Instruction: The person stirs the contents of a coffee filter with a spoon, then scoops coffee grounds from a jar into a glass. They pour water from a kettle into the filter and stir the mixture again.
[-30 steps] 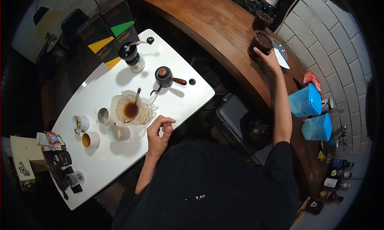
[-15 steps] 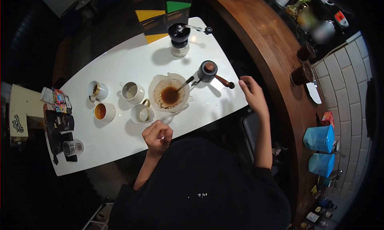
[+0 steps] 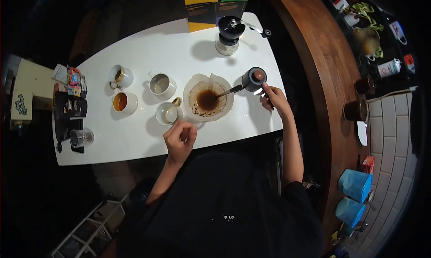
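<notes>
My right hand (image 3: 274,100) is wrapped round the wooden handle of a small dark gooseneck kettle (image 3: 252,79). The kettle's spout points left, its tip above the paper filter of a coffee dripper (image 3: 224,106). Dark wet coffee (image 3: 207,100) fills the filter's middle. My left hand (image 3: 180,136) is curled closed at the table's front edge, with nothing visible in it. Just above it stands a white cup (image 3: 168,114) with a gold handle. Farther back is another pale cup (image 3: 162,86). What sits under the dripper is mostly hidden.
A hand coffee grinder (image 3: 229,35) stands at the back of the white table (image 3: 179,42). On the left are a cup of amber liquid (image 3: 125,103), a cup with dark residue (image 3: 121,76) and a clear glass (image 3: 82,137). A curved wooden counter (image 3: 310,38) runs along the right.
My right hand has gone from beside the kettle to its handle and closed on it. My left hand stays curled. The whole view has shifted with my head.
</notes>
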Tool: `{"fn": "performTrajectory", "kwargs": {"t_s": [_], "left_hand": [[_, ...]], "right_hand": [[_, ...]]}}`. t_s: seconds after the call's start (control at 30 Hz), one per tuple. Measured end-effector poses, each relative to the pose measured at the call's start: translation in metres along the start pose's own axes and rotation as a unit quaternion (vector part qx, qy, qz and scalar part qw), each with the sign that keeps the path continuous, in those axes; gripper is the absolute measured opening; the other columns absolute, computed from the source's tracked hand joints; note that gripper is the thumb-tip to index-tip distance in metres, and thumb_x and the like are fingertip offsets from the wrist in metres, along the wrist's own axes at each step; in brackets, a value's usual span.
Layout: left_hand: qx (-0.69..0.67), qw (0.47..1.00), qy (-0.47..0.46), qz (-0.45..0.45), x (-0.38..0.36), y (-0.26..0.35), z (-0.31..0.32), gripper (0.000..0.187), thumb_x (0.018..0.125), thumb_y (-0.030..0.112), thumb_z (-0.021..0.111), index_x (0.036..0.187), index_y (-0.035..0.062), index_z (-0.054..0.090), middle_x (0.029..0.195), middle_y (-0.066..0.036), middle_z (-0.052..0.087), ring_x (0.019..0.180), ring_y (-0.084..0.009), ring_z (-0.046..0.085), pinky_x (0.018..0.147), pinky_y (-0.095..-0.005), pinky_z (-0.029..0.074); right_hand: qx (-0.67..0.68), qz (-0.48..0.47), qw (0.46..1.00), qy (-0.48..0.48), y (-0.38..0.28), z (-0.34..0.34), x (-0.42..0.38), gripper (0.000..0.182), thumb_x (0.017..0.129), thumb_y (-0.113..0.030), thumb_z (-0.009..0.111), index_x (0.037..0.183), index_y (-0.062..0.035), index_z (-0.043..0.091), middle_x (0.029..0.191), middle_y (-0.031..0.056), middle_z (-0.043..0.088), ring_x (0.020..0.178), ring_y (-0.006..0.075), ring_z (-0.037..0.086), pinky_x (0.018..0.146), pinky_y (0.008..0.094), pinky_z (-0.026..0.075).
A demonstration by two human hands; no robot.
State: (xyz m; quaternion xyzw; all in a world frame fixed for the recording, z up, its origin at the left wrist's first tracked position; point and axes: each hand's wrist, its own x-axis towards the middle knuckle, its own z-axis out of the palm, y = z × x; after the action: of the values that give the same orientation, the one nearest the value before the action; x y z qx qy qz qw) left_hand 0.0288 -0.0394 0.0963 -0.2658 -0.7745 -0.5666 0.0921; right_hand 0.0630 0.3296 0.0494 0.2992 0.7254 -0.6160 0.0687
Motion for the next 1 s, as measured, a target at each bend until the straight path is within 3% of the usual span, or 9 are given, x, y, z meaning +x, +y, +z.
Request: {"fn": "performTrajectory", "kwargs": {"t_s": [0.07,0.17,0.2,0.27,0.37,0.4,0.6,0.83,1.0], "left_hand": [[0.031,0.999,0.006,-0.025,0.003,0.001,0.004,0.018,0.088,0.007,0.077,0.082,0.0033,0.06,0.064,0.0,0.044,0.053,-0.0085,0.037,0.049,-0.026,0.031],[0.006,0.99,0.028,-0.138,-0.001,0.004,0.006,0.022,0.088,0.011,0.079,0.085,0.0036,0.059,0.065,0.004,0.047,0.058,-0.0051,0.038,0.053,-0.0233,0.03],[0.013,0.99,0.034,-0.139,-0.001,0.004,0.009,0.022,0.088,0.011,0.079,0.085,0.0036,0.059,0.065,0.004,0.047,0.058,-0.0051,0.038,0.053,-0.0233,0.03],[0.02,0.987,0.057,-0.15,-0.006,0.004,0.015,0.027,0.081,0.006,0.085,0.092,0.0034,0.06,0.066,0.003,0.044,0.056,-0.0053,0.036,0.05,-0.0237,0.032],[0.027,0.986,0.067,-0.152,-0.008,0.0,0.023,0.031,0.08,0.004,0.086,0.096,0.0037,0.06,0.067,0.003,0.046,0.057,-0.0046,0.038,0.051,-0.0225,0.033],[0.023,0.984,0.066,-0.164,-0.007,0.004,0.023,0.031,0.08,0.004,0.085,0.097,0.0026,0.06,0.073,0.001,0.052,0.06,-0.0062,0.044,0.054,-0.0231,0.039],[-0.003,0.984,0.104,-0.146,-0.006,0.001,0.029,0.027,0.083,0.002,0.082,0.101,0.0003,0.061,0.084,-0.004,0.059,0.07,-0.0117,0.057,0.064,-0.0263,0.047],[0.019,0.988,0.114,-0.101,0.001,0.005,0.03,0.024,0.084,0.002,0.081,0.1,0.0006,0.064,0.087,-0.005,0.065,0.072,-0.0124,0.059,0.066,-0.0268,0.048],[-0.055,0.977,0.151,-0.141,-0.003,0.006,0.032,0.022,0.085,-0.002,0.079,0.102,-0.0008,0.064,0.087,-0.004,0.067,0.077,-0.0101,0.061,0.071,-0.0253,0.05]], "right_hand": [[0.034,0.006,0.999,-0.022,-0.001,0.0,0.006,0.052,0.104,-0.05,0.056,0.081,-0.0033,0.061,0.055,-0.0029,0.046,0.04,0.006,0.039,0.038,0.0253,0.029],[0.052,-0.011,0.998,0.016,0.01,0.007,0.01,0.053,0.104,-0.049,0.058,0.073,-0.0065,0.056,0.053,-0.0048,0.041,0.041,0.0053,0.036,0.038,0.0258,0.024],[0.062,-0.028,0.997,0.033,0.006,0.01,0.006,0.054,0.103,-0.048,0.06,0.067,-0.0091,0.05,0.053,-0.0048,0.041,0.041,0.005,0.036,0.038,0.0252,0.023],[0.078,-0.037,0.995,0.042,0.007,0.012,0.005,0.053,0.103,-0.047,0.061,0.066,-0.0093,0.051,0.053,-0.0048,0.041,0.04,0.0052,0.036,0.038,0.025,0.023],[0.086,-0.038,0.992,0.079,0.004,0.007,-0.002,0.052,0.101,-0.047,0.064,0.067,-0.0082,0.055,0.056,-0.0063,0.043,0.043,0.0024,0.035,0.04,0.0235,0.023],[0.084,-0.047,0.992,0.079,-0.005,0.004,-0.009,0.052,0.101,-0.047,0.065,0.068,-0.0078,0.056,0.056,-0.0067,0.043,0.044,0.0018,0.035,0.04,0.0231,0.023],[0.034,-0.143,0.983,0.112,-0.081,-0.013,-0.049,0.051,0.101,-0.045,0.065,0.07,-0.0047,0.059,0.06,-0.0062,0.046,0.052,0.0013,0.04,0.046,0.0219,0.027],[-0.031,-0.22,0.97,0.103,-0.148,0.008,-0.072,0.047,0.099,-0.038,0.069,0.073,0.0009,0.061,0.06,-0.0071,0.042,0.057,0.0019,0.034,0.051,0.0233,0.024],[-0.143,-0.29,0.942,0.085,-0.169,0.042,-0.073,0.047,0.097,-0.034,0.072,0.076,0.0071,0.066,0.056,-0.0001,0.037,0.057,0.0059,0.031,0.05,0.0289,0.024]]}}
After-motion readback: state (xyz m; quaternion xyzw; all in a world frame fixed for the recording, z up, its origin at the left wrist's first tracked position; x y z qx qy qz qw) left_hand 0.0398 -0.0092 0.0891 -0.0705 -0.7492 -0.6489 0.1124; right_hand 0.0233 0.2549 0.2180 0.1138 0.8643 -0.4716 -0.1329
